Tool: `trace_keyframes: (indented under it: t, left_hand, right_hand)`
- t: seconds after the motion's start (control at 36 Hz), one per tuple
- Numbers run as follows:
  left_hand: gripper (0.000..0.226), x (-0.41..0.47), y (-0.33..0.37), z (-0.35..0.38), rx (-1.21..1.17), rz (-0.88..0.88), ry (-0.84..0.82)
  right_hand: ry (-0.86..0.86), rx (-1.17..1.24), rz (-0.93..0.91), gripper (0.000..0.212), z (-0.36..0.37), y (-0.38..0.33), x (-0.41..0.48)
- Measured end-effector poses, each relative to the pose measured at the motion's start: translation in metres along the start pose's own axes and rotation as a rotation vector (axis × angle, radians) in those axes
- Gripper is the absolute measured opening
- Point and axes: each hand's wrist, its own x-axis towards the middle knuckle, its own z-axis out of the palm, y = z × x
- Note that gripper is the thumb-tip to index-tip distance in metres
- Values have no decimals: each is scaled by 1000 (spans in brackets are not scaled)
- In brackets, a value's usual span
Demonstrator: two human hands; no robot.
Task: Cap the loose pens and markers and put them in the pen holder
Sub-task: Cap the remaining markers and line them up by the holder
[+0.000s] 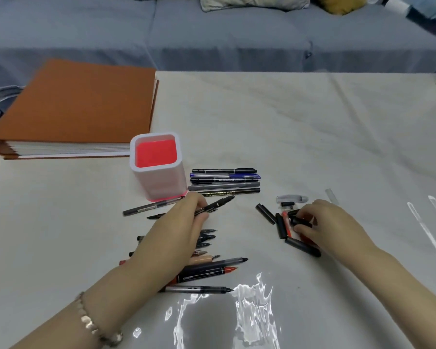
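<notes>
Partly under left hand (176,233), loose pens (212,267)

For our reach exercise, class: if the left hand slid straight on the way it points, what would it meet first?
Likely the row of capped pens beside the holder, its nearest pen first. The left hand points away and rightward at them; depth is unclear.

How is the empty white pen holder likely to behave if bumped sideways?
The pen holder looks empty, red floor showing, so it is probably light and slides easily on the glossy table cover. Its broad square base likely resists tipping.
</notes>
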Motion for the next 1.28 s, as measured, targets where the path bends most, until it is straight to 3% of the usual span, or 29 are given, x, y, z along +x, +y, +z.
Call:
trace_keyframes:
  t: [0.14,0.28,0.47,0.61,0.72,0.78,0.89,1.0,1.11,1.28]
  left_hand:
    - [14,0,10,1,-102,-80,-9]
    - [17,0,14,3,-231,-174,-80]
    - [16,0,15,5,-149,-134,-93]
    - [15,0,16,4,-77,-101,-85]
    - [11,-2,19,4,-206,-163,-109]
    - [10,-4,21,3,-293,-192,-129]
    - [8,-6,21,2,-298,-148,-119]
    - [8,-7,24,2,-282,-122,-108]
    - [8,-8,27,1,-274,-108,-98]
    - [8,-9,32,-2,-197,-58,-53]
  right_hand:
    - [57,-90,-42,17,3,-1,-2]
    - [25,-13,-74,21,2,4,-2]
    - [102,15,-75,18,2,12,8]
    - [57,-28,-56,15,2,12,17]
    - [55,-48,-75,16,1,11,18]
    - [94,70,-58,11,-1,8,14]
    - [204,606,4,14,-15,-16,-5]
    - [163,1090,-25,21,-25,-44,-23]
    - [127,1260,-15,33,-23,-59,-33]
    - [101,1522,77,12,-17,-75,-38]
